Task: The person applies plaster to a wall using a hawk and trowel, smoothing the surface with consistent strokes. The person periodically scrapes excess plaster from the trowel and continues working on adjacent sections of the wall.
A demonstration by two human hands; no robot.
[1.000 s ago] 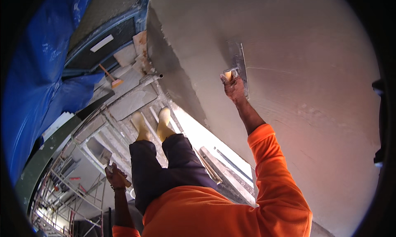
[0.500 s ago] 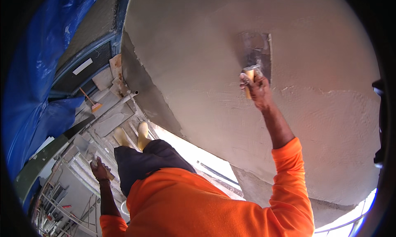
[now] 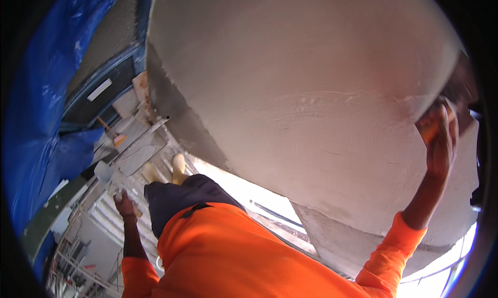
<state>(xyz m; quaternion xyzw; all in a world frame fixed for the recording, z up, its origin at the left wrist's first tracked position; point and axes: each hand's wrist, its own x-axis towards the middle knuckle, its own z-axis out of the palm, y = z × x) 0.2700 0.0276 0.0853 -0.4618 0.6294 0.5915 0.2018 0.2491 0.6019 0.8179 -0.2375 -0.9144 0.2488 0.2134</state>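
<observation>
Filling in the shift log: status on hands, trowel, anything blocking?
Right hand gripping trowel, motion-blurred, at right of plastered wall. Left hand gripping flat-bladed tool, lower left. No obstruction visible near trowel.

Dim o/all, w/ soft pinkish sheen on wall [image 3: 270,132]; blown out at strip [image 3: 244,190] below; blurry at right hand [image 3: 441,142], poss. out of focus; bent, blk-rimmed at edges.
</observation>
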